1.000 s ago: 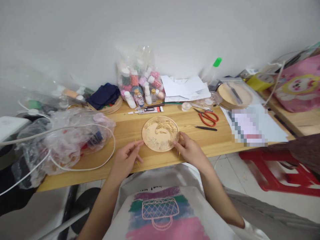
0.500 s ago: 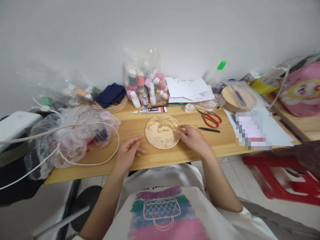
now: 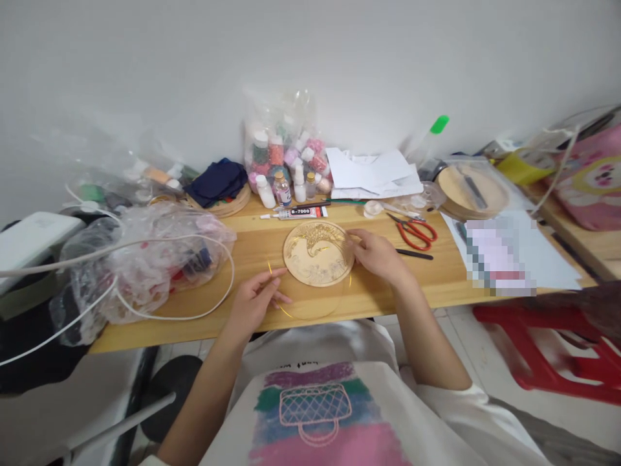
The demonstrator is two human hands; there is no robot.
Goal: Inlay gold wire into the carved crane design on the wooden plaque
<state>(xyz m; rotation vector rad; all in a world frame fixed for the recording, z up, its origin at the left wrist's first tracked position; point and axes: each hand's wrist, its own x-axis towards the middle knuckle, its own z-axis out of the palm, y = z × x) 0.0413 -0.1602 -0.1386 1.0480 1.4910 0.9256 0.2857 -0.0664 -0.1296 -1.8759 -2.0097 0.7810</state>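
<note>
A pale round wooden board (image 3: 301, 264) lies on the table, with a gold wire pattern in a curved, wing-like shape across its upper right part. My right hand (image 3: 377, 257) grips the board's right edge, thumb over the rim; its fingertips are partly hidden. Just left of the board, my left hand (image 3: 256, 294) is closed in a pinch on a thin gold wire (image 3: 270, 266). One end of the wire sticks up above the fingers, while the rest bends below them in a faint loop toward my right hand.
Behind the board lie a B-7000 glue tube (image 3: 303, 212) and small bottles (image 3: 282, 189). Red-handled scissors (image 3: 422, 234) and black tweezers (image 3: 414, 254) lie to the right, near papers (image 3: 548, 252). A white cable (image 3: 231, 272) and plastic bags (image 3: 145, 259) crowd the left side.
My left hand has shifted slightly right, and more of the gold wire shows above and below its fingers. My right hand stays at the board's edge. The view has moved a little.
</note>
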